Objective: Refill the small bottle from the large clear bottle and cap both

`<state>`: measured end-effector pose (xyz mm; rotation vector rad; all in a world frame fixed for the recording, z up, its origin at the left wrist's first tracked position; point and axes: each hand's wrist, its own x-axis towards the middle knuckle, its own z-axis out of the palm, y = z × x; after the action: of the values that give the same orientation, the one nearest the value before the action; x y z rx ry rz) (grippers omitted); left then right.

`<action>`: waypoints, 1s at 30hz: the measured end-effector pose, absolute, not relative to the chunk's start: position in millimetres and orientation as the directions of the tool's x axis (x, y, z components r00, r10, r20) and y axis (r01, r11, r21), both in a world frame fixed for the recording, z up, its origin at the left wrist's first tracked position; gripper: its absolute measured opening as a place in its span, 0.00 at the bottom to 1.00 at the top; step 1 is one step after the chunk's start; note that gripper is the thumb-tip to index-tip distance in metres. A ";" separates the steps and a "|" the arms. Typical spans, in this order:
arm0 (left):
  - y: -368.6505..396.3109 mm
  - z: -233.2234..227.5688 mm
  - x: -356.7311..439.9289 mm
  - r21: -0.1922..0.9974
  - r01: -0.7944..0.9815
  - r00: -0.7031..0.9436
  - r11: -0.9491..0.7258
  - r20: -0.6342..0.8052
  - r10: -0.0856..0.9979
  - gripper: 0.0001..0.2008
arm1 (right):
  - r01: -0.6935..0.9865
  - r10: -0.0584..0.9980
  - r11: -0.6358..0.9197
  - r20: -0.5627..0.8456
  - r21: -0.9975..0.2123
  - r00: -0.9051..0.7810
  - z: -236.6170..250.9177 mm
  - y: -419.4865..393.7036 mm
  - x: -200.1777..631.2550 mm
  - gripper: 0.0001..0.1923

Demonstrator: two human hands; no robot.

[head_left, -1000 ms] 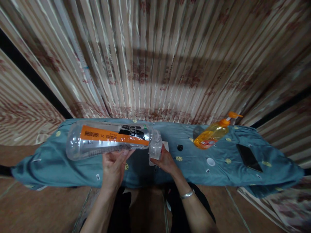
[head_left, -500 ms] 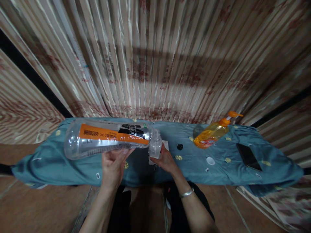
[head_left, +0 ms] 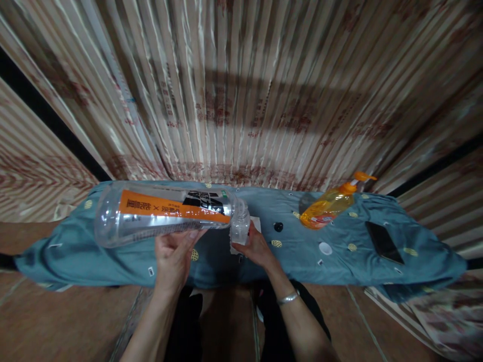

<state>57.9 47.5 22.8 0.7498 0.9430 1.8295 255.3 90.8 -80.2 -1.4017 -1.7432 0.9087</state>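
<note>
My left hand [head_left: 173,254] is closed around the underside of a large clear plastic bottle [head_left: 128,221] with an orange and black label. The bottle lies nearly level in the air, its neck pointing right. In my right hand [head_left: 258,246] is a small clear container [head_left: 240,229], its top at the big bottle's mouth; I cannot tell whether they touch. Any liquid passing between them is too unclear to make out. Below and behind the container is a white paper-like piece [head_left: 256,222], partly covered by my fingers.
A teal patterned cloth [head_left: 113,269] covers the narrow table. Toward the right stand an orange pump bottle [head_left: 326,208] and, lying flat, a black phone [head_left: 384,242]. A small black cap [head_left: 278,227] and a white disc [head_left: 325,248] are nearer. A striped curtain [head_left: 241,100] hangs behind.
The whole view has shifted slightly, with the scene a little further left and up. Both hands keep the same hold, the large bottle still level against the small container.
</note>
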 end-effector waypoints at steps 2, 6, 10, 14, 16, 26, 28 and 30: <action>47.5 23.1 58.1 0.847 -0.444 -0.398 -0.293 0.106 0.911 0.25 | 0.483 0.984 0.152 0.085 -0.862 -0.158 -79.9 90.7 255.6 0.43; 47.9 21.8 57.5 0.851 -0.434 -0.402 -0.297 0.112 0.909 0.26 | 0.475 0.983 0.152 0.083 -0.867 -0.163 -79.3 90.5 256.0 0.42; 48.3 18.4 56.5 0.854 -0.426 -0.408 -0.298 0.112 0.906 0.26 | 0.467 0.983 0.155 0.087 -0.870 -0.162 -79.4 90.7 255.8 0.42; 48.1 18.5 56.5 0.864 -0.406 -0.414 -0.298 0.116 0.903 0.23 | 0.462 0.983 0.156 0.092 -0.873 -0.159 -78.3 90.6 255.9 0.43; 47.6 20.5 57.0 0.864 -0.407 -0.399 -0.295 0.122 0.909 0.23 | 0.459 0.982 0.159 0.092 -0.874 -0.165 -77.2 90.2 256.2 0.43; 47.8 22.0 57.6 0.866 -0.406 -0.389 -0.292 0.125 0.913 0.21 | 0.462 0.983 0.145 0.075 -0.875 -0.166 -75.3 89.0 256.0 0.44; 48.0 21.8 57.4 0.860 -0.415 -0.387 -0.296 0.127 0.913 0.22 | 0.467 0.984 0.142 0.072 -0.873 -0.164 -75.1 88.9 255.9 0.44; 47.9 22.3 57.5 0.851 -0.425 -0.394 -0.307 0.131 0.910 0.24 | 0.472 0.985 0.138 0.069 -0.871 -0.161 -75.1 89.0 256.0 0.44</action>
<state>57.5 47.9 22.3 0.7873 0.9410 1.8378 256.0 89.0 -75.1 -1.4113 -1.7309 0.9479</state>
